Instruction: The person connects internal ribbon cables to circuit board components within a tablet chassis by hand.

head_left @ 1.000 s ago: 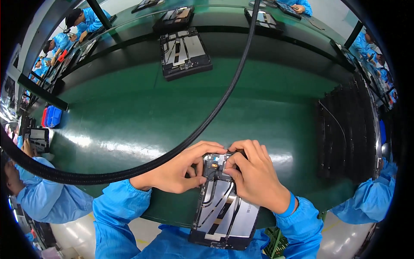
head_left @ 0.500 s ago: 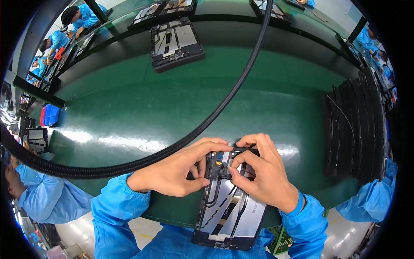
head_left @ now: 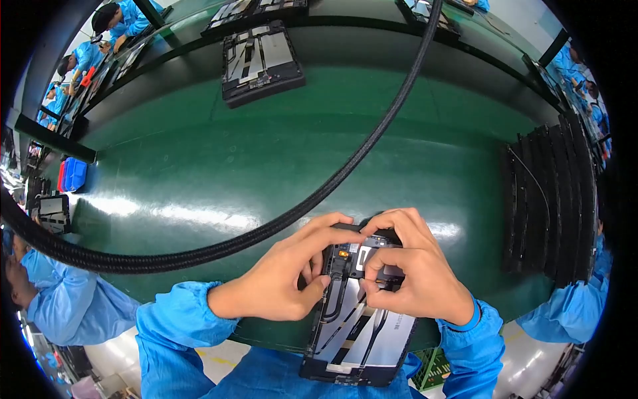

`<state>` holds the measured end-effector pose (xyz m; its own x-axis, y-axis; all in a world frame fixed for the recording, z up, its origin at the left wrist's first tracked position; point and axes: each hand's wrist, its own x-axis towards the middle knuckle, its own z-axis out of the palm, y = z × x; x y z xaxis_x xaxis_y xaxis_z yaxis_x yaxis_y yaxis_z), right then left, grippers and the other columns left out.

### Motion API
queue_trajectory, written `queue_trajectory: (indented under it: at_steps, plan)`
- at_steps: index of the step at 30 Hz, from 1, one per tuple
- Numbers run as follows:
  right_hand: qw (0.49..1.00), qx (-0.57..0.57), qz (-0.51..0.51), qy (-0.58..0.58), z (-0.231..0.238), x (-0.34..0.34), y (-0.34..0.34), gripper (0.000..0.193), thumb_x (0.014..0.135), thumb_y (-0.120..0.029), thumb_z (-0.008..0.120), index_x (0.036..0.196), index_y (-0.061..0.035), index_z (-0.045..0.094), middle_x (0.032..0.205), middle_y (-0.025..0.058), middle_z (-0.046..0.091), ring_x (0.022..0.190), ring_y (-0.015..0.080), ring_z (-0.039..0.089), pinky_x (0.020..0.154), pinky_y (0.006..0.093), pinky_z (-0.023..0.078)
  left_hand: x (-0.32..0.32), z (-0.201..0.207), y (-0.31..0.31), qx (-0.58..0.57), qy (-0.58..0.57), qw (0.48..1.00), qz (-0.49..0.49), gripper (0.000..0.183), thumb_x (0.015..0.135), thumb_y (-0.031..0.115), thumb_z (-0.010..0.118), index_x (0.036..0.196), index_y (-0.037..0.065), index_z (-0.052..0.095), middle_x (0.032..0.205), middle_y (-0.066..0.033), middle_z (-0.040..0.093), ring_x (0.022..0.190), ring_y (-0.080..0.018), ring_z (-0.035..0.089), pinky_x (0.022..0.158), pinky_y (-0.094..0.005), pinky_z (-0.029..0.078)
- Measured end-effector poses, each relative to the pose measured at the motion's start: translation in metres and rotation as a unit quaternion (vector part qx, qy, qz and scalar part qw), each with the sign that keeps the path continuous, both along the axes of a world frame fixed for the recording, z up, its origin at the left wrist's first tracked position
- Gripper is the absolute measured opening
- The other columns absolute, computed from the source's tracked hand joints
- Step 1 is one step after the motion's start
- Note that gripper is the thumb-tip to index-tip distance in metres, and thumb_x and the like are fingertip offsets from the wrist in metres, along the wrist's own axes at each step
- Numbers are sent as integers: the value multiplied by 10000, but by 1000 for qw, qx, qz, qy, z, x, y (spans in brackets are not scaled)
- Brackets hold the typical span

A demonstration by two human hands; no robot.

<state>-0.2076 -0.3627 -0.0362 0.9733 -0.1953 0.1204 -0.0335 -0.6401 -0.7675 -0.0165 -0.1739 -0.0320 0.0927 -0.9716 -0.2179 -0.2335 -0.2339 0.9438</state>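
Note:
An opened tablet-like device (head_left: 372, 332), black-framed with silver panels, dark cables and flat strips inside, hangs over the near table edge and tilts toward my body. My left hand (head_left: 279, 269) grips its upper left side, thumb at the left edge and index finger along the top. Over the upper right part, my right hand (head_left: 419, 269) is closed, thumb and index finger pinched above the circuit area. Something small and brownish shows by those fingertips, too little to name. Its other fingers reach to the top edge. Small orange and white parts show between my hands.
A thick black braided cable (head_left: 345, 166) arcs across the green table (head_left: 199, 153). A similar device (head_left: 262, 63) lies on a black block at the back. Several black frames stand stacked (head_left: 548, 199) at right. Blue and red bins (head_left: 74, 174) sit left. Co-workers in blue sit around.
My right thumb and index finger have moved down the device, toward me, still pinched. My left hand keeps its grip with the index finger farther along the top. The view has shifted slightly.

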Motion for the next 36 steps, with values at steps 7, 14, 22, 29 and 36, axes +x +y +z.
queue_trajectory:
  at_steps: [7,14,22,29,36]
  plan:
    - [1000,23,9,-9,-10,-2,-13,154,674,-137,884,759,-103,760,1341,101,676,1343,394,551,1105,543,481,-18,-24,1,-107,-34,990,86,666,841,-127,704,1476,62,631,1604,-205,505,825,-156,652,693,-289,552]
    - [999,4,26,-27,-14,-4,-21,173,667,-134,885,770,-107,748,1391,114,673,1419,446,521,1143,553,476,-23,-45,6,-321,-287,900,64,366,724,-68,857,1047,58,739,974,-88,787,722,-234,700,587,-301,556]
    - [998,28,20,-50,-29,0,-29,173,676,-135,885,756,-102,736,1403,113,666,1433,439,513,1132,540,488,-19,-50,5,-353,-402,845,27,346,723,11,814,1065,31,765,1021,-104,820,791,-255,764,619,-307,607]
    - [998,6,35,-55,-31,-8,-36,125,695,-130,863,723,-93,746,1405,103,663,1423,437,517,1105,532,497,-43,-48,8,-328,-435,838,28,357,748,78,767,1095,10,716,1074,-197,801,824,-301,765,688,-334,637]
    - [995,18,51,-89,-31,-14,-45,137,723,-119,854,741,-70,727,1322,88,679,1363,388,562,1066,519,514,-51,-45,-3,-295,-384,874,29,362,779,76,823,1087,15,643,1169,-235,754,851,-309,722,692,-354,617]
